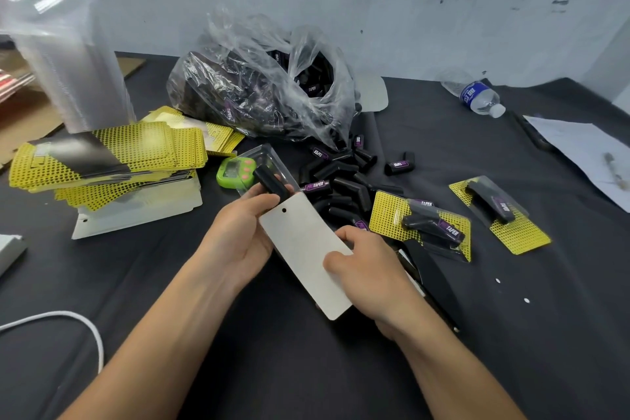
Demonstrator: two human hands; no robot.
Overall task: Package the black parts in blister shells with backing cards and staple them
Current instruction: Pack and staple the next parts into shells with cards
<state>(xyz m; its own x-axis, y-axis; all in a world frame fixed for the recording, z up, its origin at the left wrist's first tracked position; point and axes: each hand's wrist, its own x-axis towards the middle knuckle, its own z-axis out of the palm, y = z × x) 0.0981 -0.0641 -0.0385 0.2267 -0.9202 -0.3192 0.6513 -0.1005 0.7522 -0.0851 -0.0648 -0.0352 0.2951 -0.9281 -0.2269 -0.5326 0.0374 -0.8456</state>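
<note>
Most of the blister shell [272, 156] — hidden behind the backing card [303, 249].

Backing card [303, 256]: pale grey-white paperboard on the face shown, matt, looks uncoated.
Blister shell [272, 157]: thin clear plastic, glossy.
Black part [271, 181] in it: smooth, dull sheen; plastic or rubber, cannot tell.
Bag [272, 78]: thin clear plastic film, crinkled, shiny.
Stack of printed cards [109, 153]: yellow-and-black card, slight gloss on the print.
Stack of shells [68, 61]: clear plastic, hazy in bulk.
Tablecloth [477, 317]: dark cloth, matt, creased.
Timer [235, 172]: glossy green plastic.
Water bottle [477, 95]: clear plastic.
</note>
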